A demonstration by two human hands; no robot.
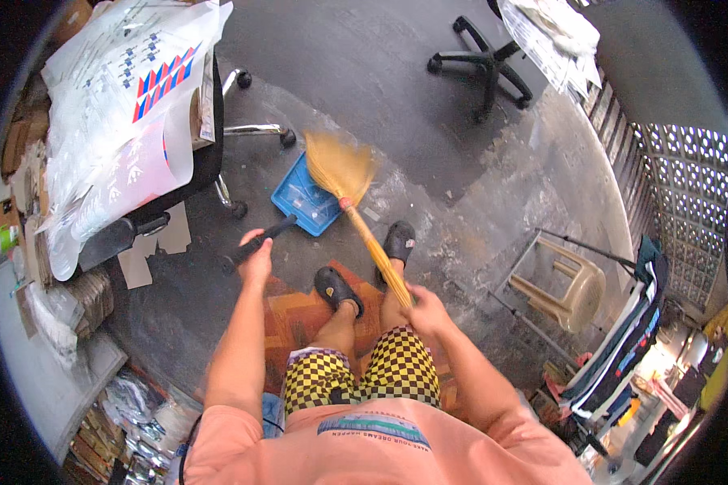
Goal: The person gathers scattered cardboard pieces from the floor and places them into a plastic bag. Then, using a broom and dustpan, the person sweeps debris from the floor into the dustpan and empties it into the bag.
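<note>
My left hand (256, 254) is closed around the black handle of a blue plastic dustpan (291, 189), whose pan is down at the concrete floor. In my right hand (428, 312) is the yellow handle of a straw broom (340, 167). The fanned bristles look blurred and cover the upper right part of the pan. Light bits of debris show in the pan, and a small pale scrap (371, 213) lies on the floor just right of it. Both of my feet, in black clogs (338, 291), stand behind the dustpan.
To the left, an office chair (230, 130) with chrome legs carries printed plastic sheets (139, 109). A black chair base (485, 60) stands at the upper right. On the right are a beige plastic stool (561, 282) and a rack of hanging clothes (637, 321). Cardboard pieces (136, 264) lie left.
</note>
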